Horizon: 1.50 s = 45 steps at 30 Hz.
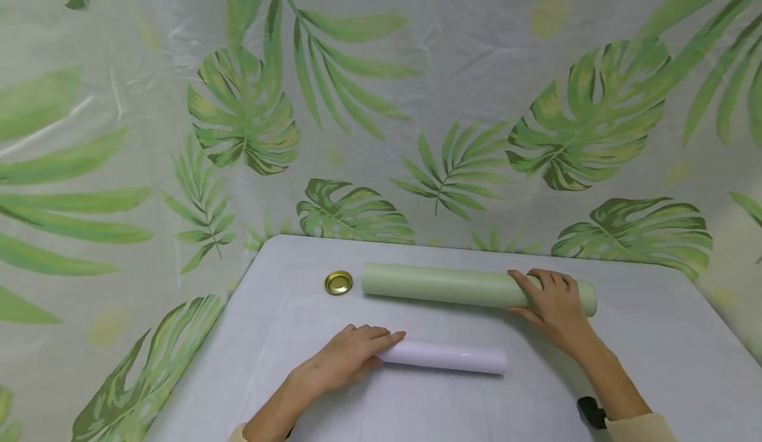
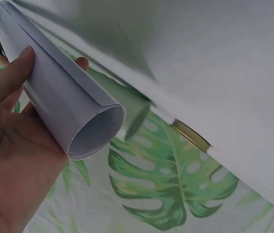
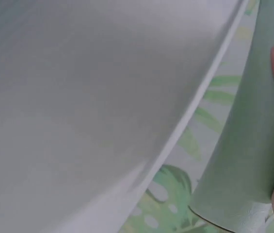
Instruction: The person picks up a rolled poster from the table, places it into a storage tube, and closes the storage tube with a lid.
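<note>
Lilac roll (image 1: 443,356) in the left-hand grip (image 1: 348,359), green roll (image 1: 440,285) in the right-hand grip (image 1: 555,306)

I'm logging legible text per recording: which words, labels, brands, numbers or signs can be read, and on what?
None can be read in any view.
Lavender roll: none visible.
Green roll: no words; tiny dark specks in the right wrist view are too small to make out.
Round gold item: none visible.
Leaf-patterned backdrop: leaves, no lettering.

A lane runs between green roll (image 1: 440,286) and lilac roll (image 1: 446,356); gold lid (image 1: 338,283) obstructs the former's left.
</note>
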Motion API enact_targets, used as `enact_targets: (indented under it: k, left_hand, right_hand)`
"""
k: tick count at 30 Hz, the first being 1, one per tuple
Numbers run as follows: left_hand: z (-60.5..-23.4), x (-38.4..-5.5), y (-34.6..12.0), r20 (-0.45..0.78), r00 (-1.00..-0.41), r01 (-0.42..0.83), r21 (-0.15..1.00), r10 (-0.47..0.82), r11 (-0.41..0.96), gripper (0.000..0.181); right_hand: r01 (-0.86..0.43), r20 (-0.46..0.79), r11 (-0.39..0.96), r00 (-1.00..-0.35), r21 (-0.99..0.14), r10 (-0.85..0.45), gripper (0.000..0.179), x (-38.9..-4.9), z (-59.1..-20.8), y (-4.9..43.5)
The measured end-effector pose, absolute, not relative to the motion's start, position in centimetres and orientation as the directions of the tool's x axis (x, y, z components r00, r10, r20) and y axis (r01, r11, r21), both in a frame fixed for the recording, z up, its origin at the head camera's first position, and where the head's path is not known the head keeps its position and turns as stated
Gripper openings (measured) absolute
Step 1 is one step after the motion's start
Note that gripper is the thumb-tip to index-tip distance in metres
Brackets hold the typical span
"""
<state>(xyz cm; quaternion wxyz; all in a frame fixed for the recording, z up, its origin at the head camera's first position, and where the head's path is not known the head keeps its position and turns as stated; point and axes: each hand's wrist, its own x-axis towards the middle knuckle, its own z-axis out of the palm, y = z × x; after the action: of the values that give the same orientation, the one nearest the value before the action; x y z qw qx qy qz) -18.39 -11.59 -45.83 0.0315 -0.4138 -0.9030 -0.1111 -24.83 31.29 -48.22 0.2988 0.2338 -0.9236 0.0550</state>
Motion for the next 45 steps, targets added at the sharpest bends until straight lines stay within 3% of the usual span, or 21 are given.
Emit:
enact_targets:
  k: [9,19,36,45]
  left_hand:
    - [-44.3,-19.7,-14.5,0.184,-0.684,0.726,0.27,0.706,0.633,0.059]
    - [-42.8,-21.2,-18.3,0.2,-0.715,0.695,0.308,0.67,0.65,0.058]
    - [-41.1,-21.6,-24.1,0.156,-0.849,0.523,0.375,0.504,0.765,0.054]
    - [-40.9,-21.8,-25.7,0.184,-0.865,0.5,0.384,0.466,0.776,0.054]
  right_hand:
    - [-0.458,0.658,0.888,-0.654,0.048,-0.373,0.084,-23.4,-47.9,33.5]
    - [-0.421,0.693,0.907,-0.647,0.022,-0.317,0.088,-21.8,-46.7,35.9]
    - [-0.368,0.697,0.93,-0.664,0.012,-0.272,0.086,-19.8,-46.6,39.2]
    - [-0.392,0.697,0.92,-0.653,0.021,-0.295,0.086,-19.0,-46.4,39.4]
